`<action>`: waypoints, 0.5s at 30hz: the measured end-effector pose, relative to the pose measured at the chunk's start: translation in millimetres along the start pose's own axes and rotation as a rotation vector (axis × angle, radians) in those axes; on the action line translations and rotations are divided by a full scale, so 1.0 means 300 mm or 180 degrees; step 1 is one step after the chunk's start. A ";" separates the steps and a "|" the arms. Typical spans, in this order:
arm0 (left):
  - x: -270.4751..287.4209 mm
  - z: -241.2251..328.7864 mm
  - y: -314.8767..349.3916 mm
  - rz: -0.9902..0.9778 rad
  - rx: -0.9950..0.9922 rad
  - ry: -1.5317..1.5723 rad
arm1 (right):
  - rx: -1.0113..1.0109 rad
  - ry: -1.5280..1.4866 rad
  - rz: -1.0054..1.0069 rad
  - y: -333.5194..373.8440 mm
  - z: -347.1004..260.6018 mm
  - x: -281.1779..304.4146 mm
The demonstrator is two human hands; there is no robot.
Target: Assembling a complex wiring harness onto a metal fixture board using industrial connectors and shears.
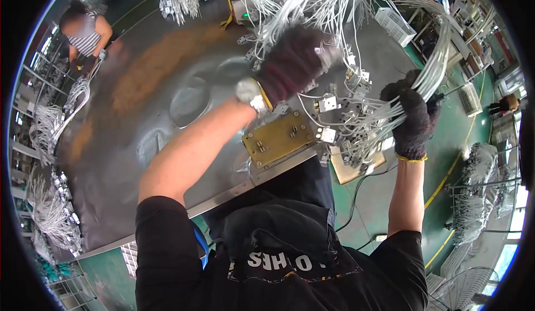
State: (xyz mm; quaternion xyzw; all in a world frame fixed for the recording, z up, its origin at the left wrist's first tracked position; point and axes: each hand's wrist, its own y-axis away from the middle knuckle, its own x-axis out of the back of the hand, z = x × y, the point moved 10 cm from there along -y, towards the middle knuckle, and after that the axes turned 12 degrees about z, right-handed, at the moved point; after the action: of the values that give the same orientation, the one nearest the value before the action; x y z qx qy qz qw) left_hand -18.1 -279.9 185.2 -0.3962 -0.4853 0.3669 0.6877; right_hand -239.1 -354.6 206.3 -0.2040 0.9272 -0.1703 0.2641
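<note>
My right hand (pixel 413 119), in a dark knit glove with a yellow cuff, is closed round a bundle of white cables (pixel 437 69). Metal-bodied connectors (pixel 327 105) hang from the bundle's ends at the table's right edge. My left hand (pixel 295 63), gloved in dark maroon with silvery tape at the wrist, reaches over the table beside the far pile of white cables (pixel 312 5). Motion smears its fingers, so what they hold cannot be made out. Just below it, near the front edge, a brass-coloured plate (pixel 278 141) with small fittings lies on the metal table.
The worn metal table (pixel 184 60) carries more cable bundles (pixel 53 208) along its left edge. Another person (pixel 86 35) handles cables at the far left. A white plastic basket (pixel 394 26) stands at the far right corner. Cable bundles hang from a rack (pixel 473 194) at right.
</note>
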 end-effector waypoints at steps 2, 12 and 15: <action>-0.108 0.091 0.172 -0.0663 -0.0859 0.0110 | 0.0005 0.0001 -0.0062 -0.008 0.021 -0.001; -0.021 -0.002 0.206 -0.1613 -0.1696 -0.1078 | -0.0231 -0.0698 -0.0019 -0.087 -0.007 0.187; 0.013 -0.142 0.139 -0.1397 -0.1010 -0.1523 | -0.0247 -0.0663 -0.0183 -0.077 -0.026 0.199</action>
State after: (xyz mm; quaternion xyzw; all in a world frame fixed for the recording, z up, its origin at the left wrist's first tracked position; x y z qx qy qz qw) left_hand 18.7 -267.1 139.9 -0.2873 -0.7570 0.2130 0.5469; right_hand -283.3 -400.9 197.4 -0.2571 0.8944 -0.1197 0.3459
